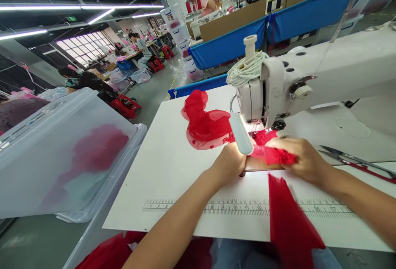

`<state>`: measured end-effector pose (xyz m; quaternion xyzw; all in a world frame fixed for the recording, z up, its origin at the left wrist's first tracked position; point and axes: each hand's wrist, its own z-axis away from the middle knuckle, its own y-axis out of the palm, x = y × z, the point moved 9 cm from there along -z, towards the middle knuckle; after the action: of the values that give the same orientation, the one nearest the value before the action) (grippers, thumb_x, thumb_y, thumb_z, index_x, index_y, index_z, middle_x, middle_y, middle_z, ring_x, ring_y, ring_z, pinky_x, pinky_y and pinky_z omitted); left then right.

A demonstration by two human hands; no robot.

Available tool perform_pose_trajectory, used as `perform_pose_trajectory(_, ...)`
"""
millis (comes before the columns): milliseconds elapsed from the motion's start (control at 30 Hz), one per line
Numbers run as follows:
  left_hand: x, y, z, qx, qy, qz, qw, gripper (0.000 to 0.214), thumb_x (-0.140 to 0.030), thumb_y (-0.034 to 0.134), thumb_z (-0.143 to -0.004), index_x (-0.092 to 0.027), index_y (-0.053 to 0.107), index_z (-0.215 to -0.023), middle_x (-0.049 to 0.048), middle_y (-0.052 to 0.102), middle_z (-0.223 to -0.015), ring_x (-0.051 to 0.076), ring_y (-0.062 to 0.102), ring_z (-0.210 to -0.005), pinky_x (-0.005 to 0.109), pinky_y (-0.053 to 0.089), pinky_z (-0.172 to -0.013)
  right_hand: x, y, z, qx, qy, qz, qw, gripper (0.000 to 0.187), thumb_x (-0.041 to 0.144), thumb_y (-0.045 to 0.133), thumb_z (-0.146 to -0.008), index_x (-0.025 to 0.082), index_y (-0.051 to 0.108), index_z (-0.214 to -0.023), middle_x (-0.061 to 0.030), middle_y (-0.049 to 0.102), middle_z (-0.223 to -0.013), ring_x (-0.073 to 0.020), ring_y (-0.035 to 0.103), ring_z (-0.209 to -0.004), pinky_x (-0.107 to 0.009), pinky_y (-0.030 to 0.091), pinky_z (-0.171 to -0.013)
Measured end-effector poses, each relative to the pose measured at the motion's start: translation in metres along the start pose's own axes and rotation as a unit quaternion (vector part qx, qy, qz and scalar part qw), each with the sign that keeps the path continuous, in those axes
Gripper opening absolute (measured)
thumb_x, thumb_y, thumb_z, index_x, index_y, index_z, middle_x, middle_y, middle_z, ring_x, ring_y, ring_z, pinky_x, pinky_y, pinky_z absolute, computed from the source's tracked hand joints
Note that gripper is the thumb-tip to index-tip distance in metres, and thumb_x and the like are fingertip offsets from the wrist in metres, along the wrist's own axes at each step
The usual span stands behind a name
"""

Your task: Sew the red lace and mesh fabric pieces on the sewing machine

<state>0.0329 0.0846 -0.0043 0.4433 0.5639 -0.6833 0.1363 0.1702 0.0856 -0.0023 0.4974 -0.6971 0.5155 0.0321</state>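
Much room, left hand (pixel 230 161) to left table edge (pixel 136 161)

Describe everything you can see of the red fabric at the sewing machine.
The red fabric looks thin and sheer, like mesh, deeper red where layered, with small dark-red motifs near its edge. Loosely crumpled, it curves across the white tabletop toward the needle area of the sewing machine. The right hand holds a bunched, textured part right of the needle. The pale lamp hides whether the left hand touches it, and whether all the red parts join is unclear.
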Motion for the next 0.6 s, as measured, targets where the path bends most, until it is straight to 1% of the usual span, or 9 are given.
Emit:
perform_pose_trajectory(67, 0.014, 0.002, -0.005, 0.012, -0.060, 0.099, 0.993, 0.019, -0.010, 0.036, -0.088, -0.023, 0.035, -0.074, -0.0071, 0.042, -0.046, 0.013, 0.053, -0.039, 0.023, 0.043, -0.043, -0.012, -0.001, -0.001, -0.028, 0.057, -0.042, 0.997, 0.029, 0.029, 0.047, -0.090, 0.023, 0.050, -0.062, 0.0024, 0.053, -0.052, -0.0128, 0.047, -0.047, -0.026, 0.035, -0.048)
perform_pose_trajectory(133, 0.020, 0.005, -0.008, 0.032, -0.096, 0.176, 0.979, 0.016, -0.014, 0.040, -0.086, -0.024, 0.035, -0.075, -0.0082, 0.041, -0.048, 0.013, 0.053, -0.037, 0.022, 0.039, -0.039, -0.019, -0.003, -0.001, -0.051, 0.102, -0.059, 0.992, 0.034, 0.029, 0.046, -0.090, 0.023, 0.045, -0.057, 0.0027, 0.052, -0.049, -0.0121, 0.047, -0.044, -0.026, 0.036, -0.046)
perform_pose_trajectory(200, 0.014, 0.005, -0.009, 0.043, -0.087, 0.190, 0.977, 0.018, -0.012, 0.046, -0.079, -0.024, 0.034, -0.073, -0.0083, 0.040, -0.051, 0.013, 0.052, -0.038, 0.021, 0.036, -0.038, -0.019, -0.006, -0.001, -0.062, 0.125, -0.075, 0.987, 0.035, 0.030, 0.046, -0.091, 0.023, 0.046, -0.056, 0.0022, 0.056, -0.050, -0.0121, 0.049, -0.042, -0.025, 0.039, -0.046)
perform_pose_trajectory(300, -0.007, 0.001, -0.009, 0.016, -0.002, 0.125, 0.992, 0.025, -0.008, 0.052, -0.070, -0.024, 0.032, -0.070, -0.0083, 0.038, -0.056, 0.009, 0.047, -0.045, 0.021, 0.035, -0.044, -0.006, -0.010, -0.007, -0.040, 0.102, -0.071, 0.991, 0.026, 0.030, 0.048, -0.089, 0.024, 0.053, -0.065, 0.0018, 0.059, -0.051, -0.0134, 0.053, -0.043, -0.026, 0.043, -0.047)
perform_pose_trajectory(367, -0.017, -0.004, -0.007, -0.044, 0.049, 0.074, 0.995, 0.027, -0.012, 0.056, -0.074, -0.023, 0.032, -0.071, -0.0073, 0.040, -0.060, 0.010, 0.045, -0.051, 0.022, 0.037, -0.050, 0.001, -0.012, -0.009, -0.029, 0.085, -0.064, 0.994, 0.018, 0.027, 0.048, -0.087, 0.024, 0.056, -0.071, 0.0014, 0.060, -0.052, -0.0150, 0.056, -0.046, -0.027, 0.045, -0.048)
perform_pose_trajectory(433, -0.021, -0.010, -0.004, -0.109, 0.071, 0.025, 0.991, 0.028, -0.018, 0.056, -0.081, -0.023, 0.032, -0.070, -0.0058, 0.041, -0.062, 0.012, 0.045, -0.057, 0.024, 0.038, -0.054, 0.006, -0.014, -0.010, -0.028, 0.072, -0.062, 0.995, 0.013, 0.022, 0.047, -0.082, 0.024, 0.056, -0.073, 0.0013, 0.060, -0.053, -0.0159, 0.058, -0.048, -0.027, 0.047, -0.049)
perform_pose_trajectory(500, -0.021, -0.011, -0.002, -0.132, 0.075, -0.004, 0.988, 0.030, -0.018, 0.052, -0.085, -0.023, 0.029, -0.067, -0.0050, 0.039, -0.061, 0.013, 0.046, -0.058, 0.025, 0.038, -0.056, 0.010, -0.016, -0.009, -0.038, 0.044, -0.024, 0.998, 0.012, 0.018, 0.045, -0.080, 0.024, 0.054, -0.077, 0.0018, 0.060, -0.055, -0.0159, 0.058, -0.049, -0.027, 0.048, -0.049)
perform_pose_trajectory(533, -0.018, -0.011, -0.003, -0.126, 0.062, 0.004, 0.990, 0.030, -0.016, 0.050, -0.085, -0.023, 0.028, -0.066, -0.0052, 0.039, -0.058, 0.012, 0.047, -0.055, 0.025, 0.037, -0.055, 0.013, -0.017, -0.008, -0.047, 0.029, 0.007, 0.998, 0.012, 0.016, 0.045, -0.080, 0.024, 0.054, -0.080, 0.0017, 0.061, -0.057, -0.0160, 0.059, -0.051, -0.026, 0.048, -0.049)
perform_pose_trajectory(600, -0.005, -0.010, -0.004, -0.094, 0.000, 0.061, 0.994, 0.030, -0.012, 0.047, -0.083, -0.024, 0.028, -0.065, -0.0066, 0.040, -0.051, 0.012, 0.050, -0.045, 0.024, 0.035, -0.049, 0.015, -0.020, -0.007, -0.066, 0.005, 0.080, 0.995, 0.010, 0.017, 0.046, -0.083, 0.024, 0.053, -0.086, 0.0003, 0.064, -0.064, -0.0166, 0.061, -0.054, -0.026, 0.049, -0.051)
